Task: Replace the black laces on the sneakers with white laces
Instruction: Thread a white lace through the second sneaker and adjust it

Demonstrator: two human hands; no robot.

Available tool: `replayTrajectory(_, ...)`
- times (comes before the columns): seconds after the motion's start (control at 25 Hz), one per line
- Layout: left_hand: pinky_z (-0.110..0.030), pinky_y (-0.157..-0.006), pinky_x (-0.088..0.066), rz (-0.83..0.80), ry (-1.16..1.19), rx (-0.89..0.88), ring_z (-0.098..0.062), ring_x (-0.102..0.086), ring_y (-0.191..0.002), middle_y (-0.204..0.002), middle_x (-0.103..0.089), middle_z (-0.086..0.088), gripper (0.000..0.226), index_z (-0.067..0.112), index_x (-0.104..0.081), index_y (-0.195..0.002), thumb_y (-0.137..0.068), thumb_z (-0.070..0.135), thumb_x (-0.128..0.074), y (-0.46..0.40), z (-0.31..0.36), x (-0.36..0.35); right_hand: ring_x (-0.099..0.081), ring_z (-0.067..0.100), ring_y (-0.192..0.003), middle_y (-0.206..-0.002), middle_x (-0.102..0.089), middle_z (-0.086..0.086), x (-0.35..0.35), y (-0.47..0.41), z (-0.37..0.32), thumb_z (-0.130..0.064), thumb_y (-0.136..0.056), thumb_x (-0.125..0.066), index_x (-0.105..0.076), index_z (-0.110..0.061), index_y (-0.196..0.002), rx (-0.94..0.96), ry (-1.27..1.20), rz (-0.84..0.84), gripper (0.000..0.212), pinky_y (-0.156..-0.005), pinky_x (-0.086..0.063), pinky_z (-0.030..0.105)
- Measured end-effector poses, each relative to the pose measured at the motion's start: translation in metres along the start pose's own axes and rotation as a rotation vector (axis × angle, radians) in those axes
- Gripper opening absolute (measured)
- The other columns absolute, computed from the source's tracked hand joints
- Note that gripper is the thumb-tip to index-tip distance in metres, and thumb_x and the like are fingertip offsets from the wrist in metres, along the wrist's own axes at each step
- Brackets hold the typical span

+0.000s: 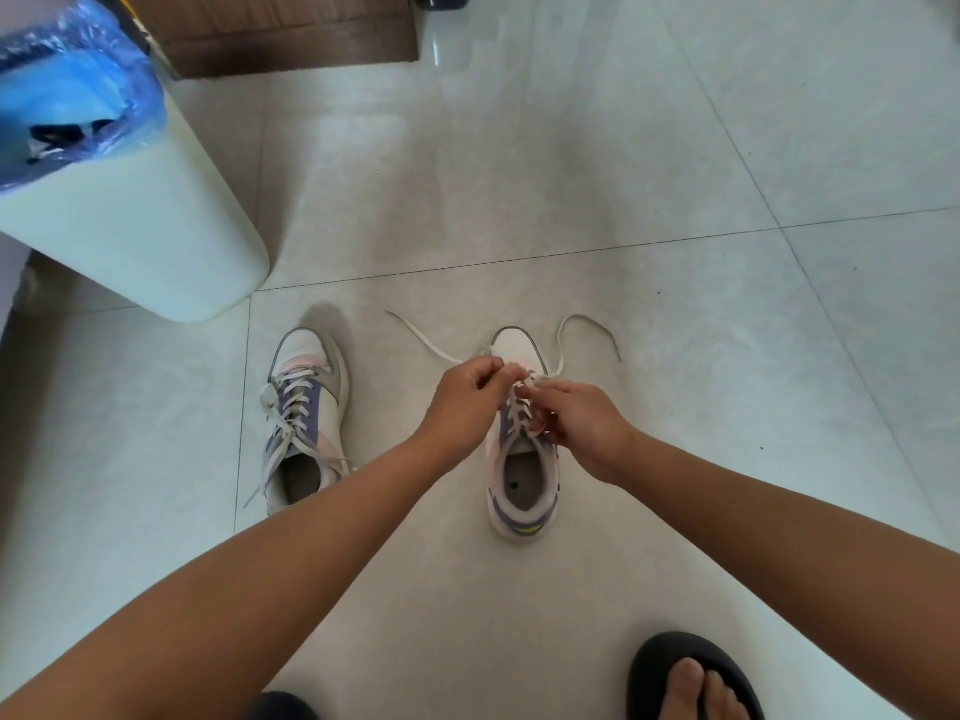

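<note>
Two sneakers stand side by side on the pale floor tiles (571, 148), toes pointing away from the person. The right sneaker (523, 491) sits between the two outstretched forearms, and both hands work over its lacing. The left hand (465, 402) is curled, its fingertips pinching the white lace (426, 343) near the toe end of the eyelet rows. The right hand (584, 423) is curled too, thumb and forefinger pinching the same lace just beside the left hand's fingertips, while its lower fingers rest against the side of the shoe. One free end of the lace trails over the tiles to the left of the toe cap; the other loops up and out to the right. Crossed white lacing shows over the purple tongue between the hands.

The left sneaker (306, 418) stands apart from the hands, already threaded with a white lace whose loose ends (untied) hang down its side onto the floor.

At upper left stands a white bin (156, 236) lined with a blue plastic bag (72, 85); something dark lies inside, too unclear to name. Behind it is the base of a brown wooden cabinet (291, 28). At lower right, a bare foot rests in a black slipper (691, 678).
</note>
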State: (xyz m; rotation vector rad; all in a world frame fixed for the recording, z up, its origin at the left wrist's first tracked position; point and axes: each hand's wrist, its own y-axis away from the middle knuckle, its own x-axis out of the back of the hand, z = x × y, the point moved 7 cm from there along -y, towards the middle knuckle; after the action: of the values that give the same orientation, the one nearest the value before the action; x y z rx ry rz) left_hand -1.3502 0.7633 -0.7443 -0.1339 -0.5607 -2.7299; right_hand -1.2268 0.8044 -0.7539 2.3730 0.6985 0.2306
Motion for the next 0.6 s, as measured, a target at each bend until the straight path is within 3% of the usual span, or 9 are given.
replayTrajectory(0.12, -0.015, -0.071, -0.044, 0.038, -0.216, -0.161, -0.013, -0.059, -0.080, -0.084, -0.064, -0.001, 0.018, 0.012, -0.069, -0.080, -0.091, 0.023, -0.059, -0.005, 0.026, 0.005, -0.053, 0.003, -0.054, -0.056, -0.059, -0.014, -0.010, -0.001, -0.011, -0.008, -0.090, -0.049, -0.067, -0.022, -0.071, 0.053, 0.291, -0.115, 0.029, -0.053, -0.043, 0.013)
replayTrajectory(0.2, -0.022, -0.069, -0.047, -0.126, -0.288, -0.192, -0.015, -0.060, -0.077, -0.083, -0.066, -0.003, 0.020, 0.013, -0.068, -0.083, -0.094, 0.025, -0.055, -0.004, 0.035, -0.006, -0.055, -0.001, -0.055, -0.058, -0.062, -0.017, -0.015, 0.001, -0.015, -0.014, -0.091, -0.052, -0.066, -0.025, -0.069, 0.104, 0.392, -0.149, 0.028, -0.053, -0.042, 0.009)
replayTrajectory(0.24, -0.027, -0.071, -0.048, -0.225, -0.397, -0.199, -0.016, -0.059, -0.077, -0.085, -0.066, -0.002, 0.023, 0.015, -0.067, -0.089, -0.096, 0.028, -0.050, -0.002, 0.036, -0.012, -0.053, 0.000, -0.052, -0.054, -0.061, -0.016, -0.015, 0.001, -0.016, -0.016, -0.093, -0.051, -0.065, -0.022, -0.068, 0.115, 0.370, -0.147, 0.030, -0.051, -0.041, 0.009)
replayTrajectory(0.32, -0.025, -0.071, -0.041, -0.317, -0.770, -0.256, -0.015, -0.057, -0.081, -0.086, -0.062, 0.003, 0.031, 0.014, -0.065, -0.100, -0.100, 0.033, -0.041, 0.001, 0.037, -0.013, -0.047, 0.006, -0.050, -0.053, -0.059, -0.010, -0.009, -0.001, -0.012, -0.023, -0.096, -0.051, -0.065, -0.013, -0.069, 0.093, 0.301, -0.135, 0.032, -0.047, -0.037, 0.012)
replayTrajectory(0.44, -0.027, -0.062, -0.030, -0.313, -1.163, -0.339, -0.018, -0.056, -0.078, -0.077, -0.056, 0.002, 0.034, 0.012, -0.060, -0.088, -0.099, 0.037, -0.041, 0.008, 0.034, 0.009, -0.048, 0.007, -0.054, -0.066, -0.066, 0.000, 0.001, -0.003, -0.001, -0.018, -0.095, -0.054, -0.068, -0.004, -0.084, -0.024, 0.179, -0.156, 0.023, -0.049, -0.031, 0.018)
replayTrajectory(0.52, -0.028, -0.062, -0.037, -0.528, -1.169, -0.255, -0.009, -0.054, -0.068, -0.075, -0.061, 0.003, 0.032, 0.016, -0.062, -0.082, -0.097, 0.039, -0.045, 0.024, 0.007, 0.018, -0.052, 0.008, -0.056, -0.071, -0.068, 0.004, 0.005, -0.006, 0.007, 0.000, -0.089, -0.057, -0.068, -0.004, -0.085, -0.141, 0.000, -0.127, 0.012, -0.054, -0.031, 0.019)
replayTrajectory(0.6, -0.025, -0.061, -0.046, -0.816, -1.030, 0.041, -0.002, -0.053, -0.053, -0.070, -0.062, 0.003, 0.029, 0.019, -0.063, -0.078, -0.095, 0.038, -0.048, 0.050, -0.025, 0.023, -0.056, 0.012, -0.063, -0.073, -0.067, 0.007, 0.007, -0.008, 0.011, 0.013, -0.082, -0.057, -0.067, -0.005, -0.079, -0.229, -0.104, -0.084, 0.021, -0.060, -0.032, 0.021)
